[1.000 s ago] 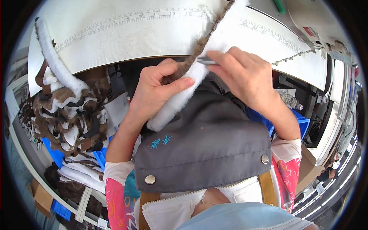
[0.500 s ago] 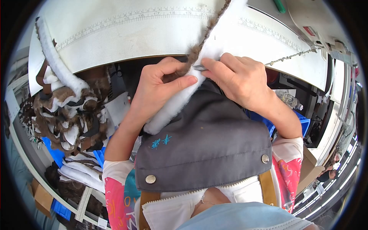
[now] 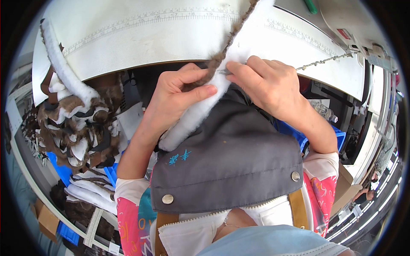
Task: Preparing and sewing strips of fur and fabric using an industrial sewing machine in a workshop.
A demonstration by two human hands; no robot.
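Note:
A long strip of white fleecy padding edged with brown fur [image 3: 197,112] runs from the table down across my lap. My left hand [image 3: 177,91] pinches the strip from its left side, thumb on the white padding and fingers round the brown fur edge. Just to the right, my right hand [image 3: 269,83] is closed with its fingertips against the strip. From its thumb and forefinger pokes the grey metal tip of what look like small tweezers [image 3: 223,72], touching the padding by the fur edge. Most of that tool is hidden in the hand.
The white table [image 3: 141,40] has a printed ruler scale. Left lies a heap of brown fur and white pieces [image 3: 77,132], with another white strip [image 3: 64,64] reaching onto the table. A sewing machine [image 3: 354,21] stands far right, and a clear bottle [image 3: 322,110] lies below the table.
My right hand has shifted slightly, and less of the metal tip shows at the strip. The left hand has hardly moved and keeps its pinch.

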